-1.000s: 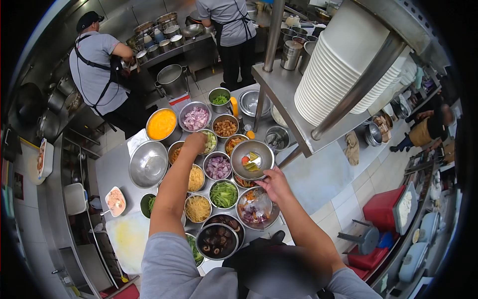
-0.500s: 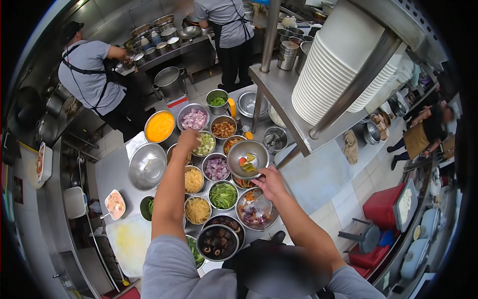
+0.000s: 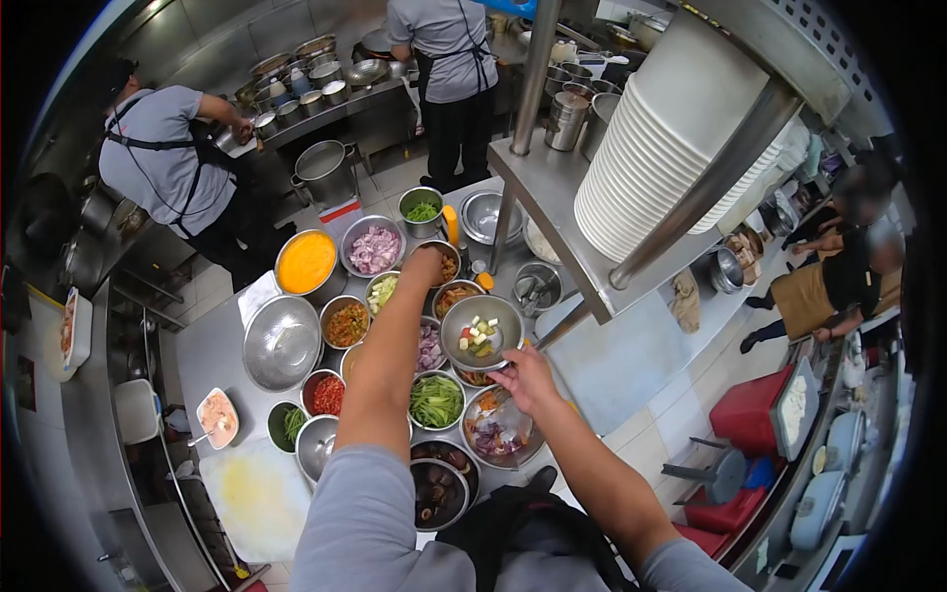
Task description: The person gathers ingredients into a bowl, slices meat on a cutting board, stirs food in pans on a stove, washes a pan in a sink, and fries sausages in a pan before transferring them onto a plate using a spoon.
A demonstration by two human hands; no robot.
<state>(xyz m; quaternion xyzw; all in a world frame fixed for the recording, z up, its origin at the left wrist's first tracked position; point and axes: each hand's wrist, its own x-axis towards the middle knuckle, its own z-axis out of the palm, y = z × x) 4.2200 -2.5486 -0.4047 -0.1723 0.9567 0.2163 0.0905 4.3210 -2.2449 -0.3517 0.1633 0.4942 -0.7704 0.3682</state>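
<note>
My right hand (image 3: 526,379) grips the rim of a metal bowl (image 3: 482,333), its fingers under the edge; pale cubes and red and green pieces lie inside. My left hand (image 3: 424,264) reaches into the container of brown cubes (image 3: 449,266); its fingertips are hidden, so its grip cannot be seen. Beside it are the pale green pieces (image 3: 381,293), chopped purple onion (image 3: 375,250) and a green herb container (image 3: 422,212). Nearer to me stand the sliced green vegetable (image 3: 436,401) and a bowl of mixed scraps (image 3: 498,429).
Stacked white containers (image 3: 671,128) fill a raised metal shelf (image 3: 552,212) at right. An orange-filled pot (image 3: 308,262) and an empty metal bowl (image 3: 282,343) stand at left. Two co-workers are at the far stove; people stand at right.
My left hand has moved from the pale green pieces to the brown cubes. Pale cubes now show in the held bowl. The view has shifted, and red pieces have come into sight at left.
</note>
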